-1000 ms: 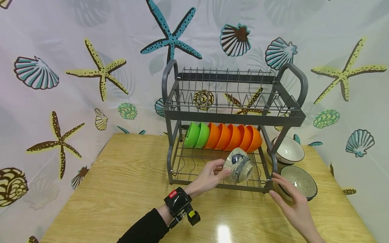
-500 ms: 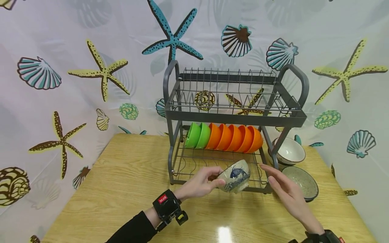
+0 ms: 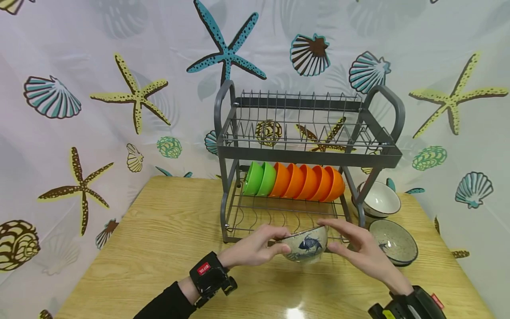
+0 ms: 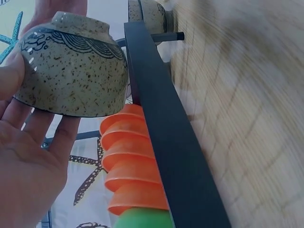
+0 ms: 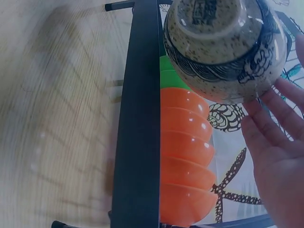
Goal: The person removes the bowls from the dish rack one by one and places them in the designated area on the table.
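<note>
My left hand (image 3: 255, 246) grips a small speckled ceramic bowl (image 3: 307, 244) with a blue fish on its side, the thumb on the outer wall and the fingers at the rim. The bowl is held rim up in front of the dish rack. At its other side is my right hand (image 3: 358, 248), fingers extended, fingertips right at the rim and thumb close beside the wall. The right wrist view shows the dark mark on the foot of the bowl (image 5: 213, 52). From the left wrist, the wave-patterned outside of the bowl (image 4: 76, 71) shows, with fingers behind it.
A two-tier dark dish rack (image 3: 308, 156) stands behind the hands. On its lower tier, green bowls (image 3: 255, 179) and several orange bowls (image 3: 307, 182) stand on edge in a row. Right of it are a white bowl (image 3: 381, 199) and a speckled bowl (image 3: 394, 241) on the wooden table (image 3: 159, 248).
My left hand has lowered the bowl toward me and turned it from tipped on its side to nearly level. My right hand has moved left from beside the rack to the bowl's rim.
</note>
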